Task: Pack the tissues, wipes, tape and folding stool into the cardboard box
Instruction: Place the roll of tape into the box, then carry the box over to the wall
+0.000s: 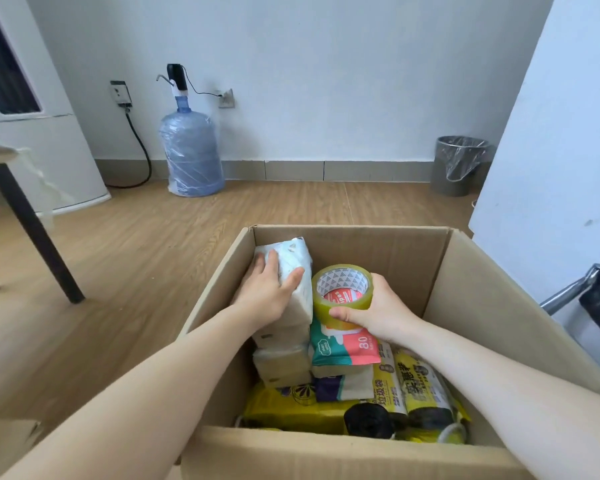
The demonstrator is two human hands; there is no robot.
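An open cardboard box stands on the wooden floor in front of me. My left hand grips a white tissue pack standing against the box's left wall, above two more tissue packs. My right hand holds a roll of clear yellowish tape inside the box, just over a green and pink wipes pack. Yellow bags and a yellow pack lie at the box's near end. The folding stool with metal tubes and a black seat leans outside, at the right.
A blue water jug with a pump stands against the far wall. A grey waste bin sits at the back right. A dark table leg and a white appliance are on the left. A white wall rises right.
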